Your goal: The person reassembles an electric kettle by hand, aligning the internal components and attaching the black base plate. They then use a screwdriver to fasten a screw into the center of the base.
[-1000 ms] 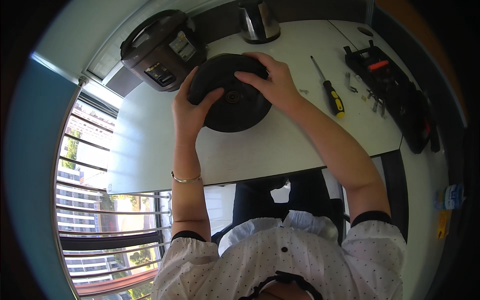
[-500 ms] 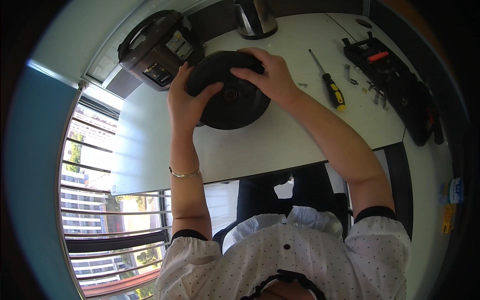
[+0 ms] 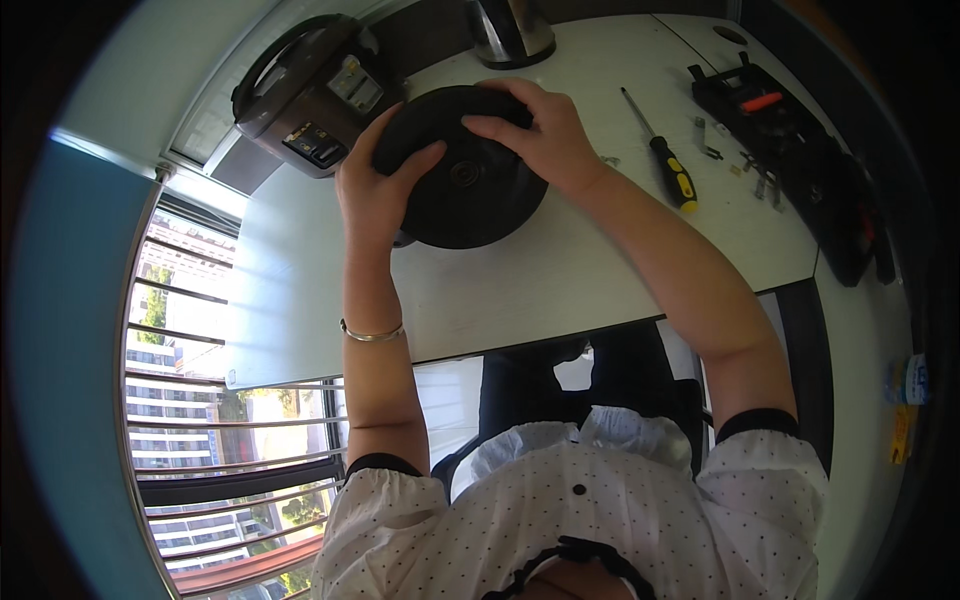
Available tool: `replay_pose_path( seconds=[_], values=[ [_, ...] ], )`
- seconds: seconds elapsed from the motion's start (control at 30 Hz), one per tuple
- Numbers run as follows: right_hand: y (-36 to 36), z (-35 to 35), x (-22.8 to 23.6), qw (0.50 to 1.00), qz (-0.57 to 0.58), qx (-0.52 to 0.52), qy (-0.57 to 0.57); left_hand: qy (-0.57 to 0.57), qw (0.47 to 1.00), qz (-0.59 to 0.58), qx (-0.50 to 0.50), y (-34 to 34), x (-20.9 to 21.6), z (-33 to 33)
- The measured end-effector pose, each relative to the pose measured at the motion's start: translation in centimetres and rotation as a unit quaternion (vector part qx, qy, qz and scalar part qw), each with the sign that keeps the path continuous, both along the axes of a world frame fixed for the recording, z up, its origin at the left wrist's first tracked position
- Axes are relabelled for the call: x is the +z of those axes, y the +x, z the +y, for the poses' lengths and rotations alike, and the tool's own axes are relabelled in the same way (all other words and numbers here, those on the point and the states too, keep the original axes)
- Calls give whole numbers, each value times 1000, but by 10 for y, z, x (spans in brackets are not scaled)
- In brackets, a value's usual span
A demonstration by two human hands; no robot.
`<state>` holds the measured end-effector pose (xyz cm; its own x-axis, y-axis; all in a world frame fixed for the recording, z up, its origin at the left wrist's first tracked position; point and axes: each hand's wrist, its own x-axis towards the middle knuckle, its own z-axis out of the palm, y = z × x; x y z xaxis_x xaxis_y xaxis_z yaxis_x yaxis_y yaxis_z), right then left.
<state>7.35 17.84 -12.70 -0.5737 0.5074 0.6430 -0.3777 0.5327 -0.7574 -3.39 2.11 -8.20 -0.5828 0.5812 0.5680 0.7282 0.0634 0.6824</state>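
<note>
Because the disc (image 3: 468, 215) looks stiff and slick, we clasp its edge, left hand (image 3: 374, 192) at left, right hand (image 3: 552, 136) at far right, thumbs on top.

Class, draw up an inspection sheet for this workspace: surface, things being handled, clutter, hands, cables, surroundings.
Surface: pale table, with light falling across its left side.
Things being handled: black disc, with rings at its centre; whether it touches the table cannot be told.
Clutter: black-and-yellow screwdriver, small metal pieces and a black case, all right of the disc.
Hands: left hand and right hand both grip the disc, thumbs on its face.
Cables: nothing seen.
Surroundings: brown cooker and kettle toward the back; barred window at left.
</note>
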Motion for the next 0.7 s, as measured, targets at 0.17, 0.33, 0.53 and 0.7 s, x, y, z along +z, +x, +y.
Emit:
replay_pose_path(
  seconds=[0.17,0.33,0.53,0.7],
  values=[
    [-1,0,2,1000,-4,6,-18,-8,1000,-14,12,1,3,1],
    [-5,1,0,999,36,-5,-11,-10,1000,-12,16,1,3,1],
    [-5,1,3,998,47,25,-35,-2,1000,-5,9,-5,2,3],
    [1,1,8,999,-16,5,-34,-25,999,10,20,-4,4,5]
  ],
)
